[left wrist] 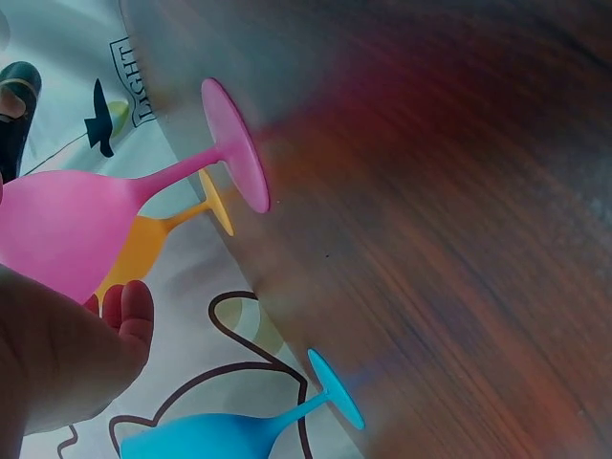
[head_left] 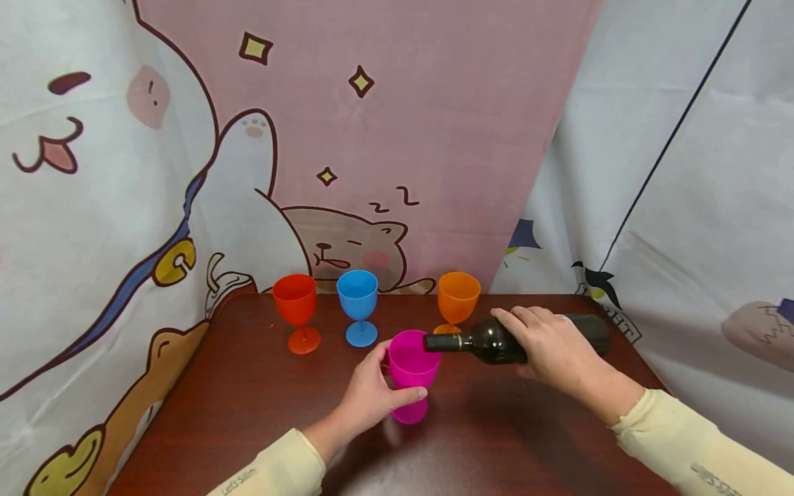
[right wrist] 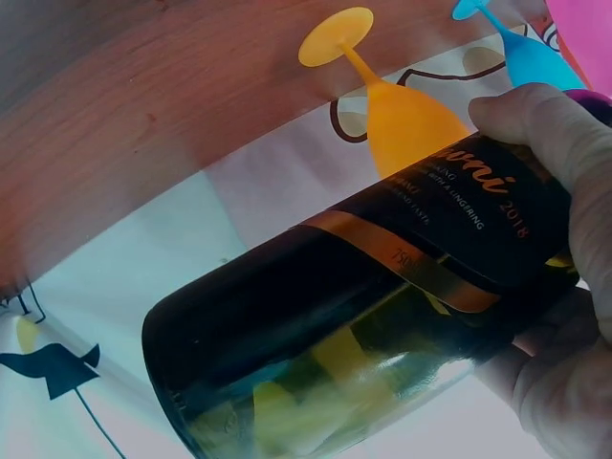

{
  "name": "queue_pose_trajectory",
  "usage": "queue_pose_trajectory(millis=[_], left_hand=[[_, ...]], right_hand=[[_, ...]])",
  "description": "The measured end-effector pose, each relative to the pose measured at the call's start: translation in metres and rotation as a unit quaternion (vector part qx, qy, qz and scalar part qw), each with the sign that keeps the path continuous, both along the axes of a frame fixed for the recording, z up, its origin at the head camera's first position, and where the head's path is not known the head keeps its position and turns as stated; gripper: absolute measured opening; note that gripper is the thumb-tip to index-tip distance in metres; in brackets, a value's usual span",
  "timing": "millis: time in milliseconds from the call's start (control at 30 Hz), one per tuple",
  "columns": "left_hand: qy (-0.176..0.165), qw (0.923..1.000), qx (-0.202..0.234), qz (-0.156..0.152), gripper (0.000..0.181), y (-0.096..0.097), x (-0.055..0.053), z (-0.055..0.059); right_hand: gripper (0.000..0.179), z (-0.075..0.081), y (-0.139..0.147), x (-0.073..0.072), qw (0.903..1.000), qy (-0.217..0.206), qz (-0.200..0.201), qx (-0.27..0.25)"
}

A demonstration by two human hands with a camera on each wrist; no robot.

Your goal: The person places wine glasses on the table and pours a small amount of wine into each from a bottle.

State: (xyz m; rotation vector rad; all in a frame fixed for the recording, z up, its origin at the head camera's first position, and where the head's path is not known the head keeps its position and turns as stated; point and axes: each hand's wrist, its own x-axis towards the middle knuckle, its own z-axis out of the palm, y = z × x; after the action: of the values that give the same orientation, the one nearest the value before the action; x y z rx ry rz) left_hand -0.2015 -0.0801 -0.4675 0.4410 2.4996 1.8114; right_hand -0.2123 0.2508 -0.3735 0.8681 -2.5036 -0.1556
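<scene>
My left hand (head_left: 374, 389) grips the bowl of a magenta plastic goblet (head_left: 412, 375), thumb along its near side. In the left wrist view the goblet (left wrist: 76, 225) has its foot close over the tabletop. My right hand (head_left: 552, 348) grips a dark wine bottle (head_left: 496, 342) round its body, fingers over the top. The bottle lies nearly level, its neck pointing left and its mouth over the goblet's rim. In the right wrist view the bottle (right wrist: 287, 325) shows a dark label with an orange band.
Behind my hands stand a red goblet (head_left: 296, 303), a blue goblet (head_left: 358, 296) and an orange goblet (head_left: 457, 300) on the brown wooden table (head_left: 248, 427). The orange one's foot is partly hidden by the bottle. A printed cartoon cloth (head_left: 434, 138) hangs behind the table and at both sides.
</scene>
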Motion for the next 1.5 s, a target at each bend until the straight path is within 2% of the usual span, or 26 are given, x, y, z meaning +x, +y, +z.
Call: queue_pose_trajectory(millis=[167, 800, 1000, 1500], left_hand=[[0.001, 1.0, -0.001, 0.001, 0.085, 0.001, 0.0, -0.001], [0.008, 0.9998, -0.018, 0.004, 0.085, 0.0, -0.001, -0.002], [0.008, 0.9999, -0.01, 0.002, 0.086, 0.0, 0.0, -0.002], [0.004, 1.0, -0.007, -0.002, 0.087, 0.001, 0.0, -0.001]], right_hand=[[0.104, 0.002, -0.001, 0.0, 0.9998, 0.014, 0.007, 0.007], [0.098, 0.008, -0.005, 0.002, 0.9994, 0.027, 0.011, 0.017], [0.099, 0.01, -0.006, 0.003, 0.9991, 0.032, 0.011, 0.024], [0.094, 0.012, -0.005, 0.004, 0.9995, 0.023, 0.003, 0.024]])
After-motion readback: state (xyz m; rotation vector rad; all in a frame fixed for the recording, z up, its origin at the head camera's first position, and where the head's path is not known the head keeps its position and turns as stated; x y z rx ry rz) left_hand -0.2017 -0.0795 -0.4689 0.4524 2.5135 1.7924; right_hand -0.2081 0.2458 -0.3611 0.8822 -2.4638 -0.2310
